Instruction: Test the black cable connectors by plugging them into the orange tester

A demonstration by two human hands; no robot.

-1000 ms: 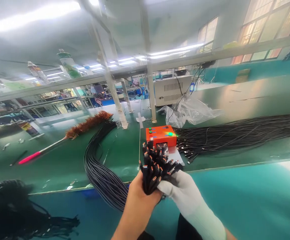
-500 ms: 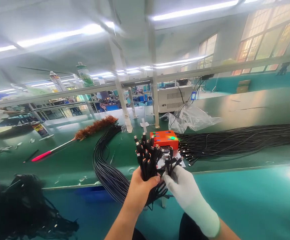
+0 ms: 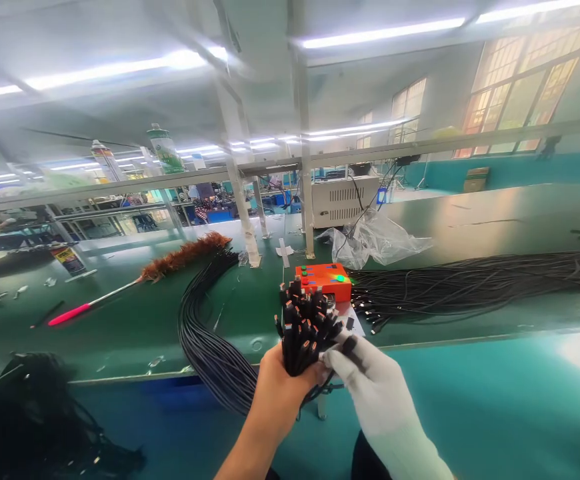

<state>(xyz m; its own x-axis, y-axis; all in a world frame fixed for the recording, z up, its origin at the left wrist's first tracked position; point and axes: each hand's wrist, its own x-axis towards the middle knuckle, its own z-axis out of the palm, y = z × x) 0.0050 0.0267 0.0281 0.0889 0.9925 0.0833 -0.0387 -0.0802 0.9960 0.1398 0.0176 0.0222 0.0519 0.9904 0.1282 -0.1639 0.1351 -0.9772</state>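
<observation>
My bare left hand point(image 3: 283, 387) is wrapped round a thick bundle of black USB cables point(image 3: 300, 330), their plug ends pointing up and many showing orange tips. The cords hang below the fist, where they are partly hidden. Against the right side of the bundle, my white-gloved right hand point(image 3: 377, 383) pinches one or more of the black cables; its fingertips partly cover them. Just behind the plugs sits an orange box point(image 3: 339, 292) with a lit green light and coloured buttons. A long sheaf of black cables point(image 3: 197, 327) curves over the bench to the left.
More black cables point(image 3: 450, 287) stretch along the bench's right side. Clear plastic film point(image 3: 377, 240) lies before a pale metal case point(image 3: 347, 200). A duster with a pink handle point(image 3: 70, 313) rests at left. Dark tangled cables point(image 3: 35, 420) hang at lower left. Shelf posts point(image 3: 244, 207) rise behind.
The loose plugs that fanned out at my right hand are now mostly gathered against the bundle. My right hand has shifted slightly down and right. The whole view has moved a little.
</observation>
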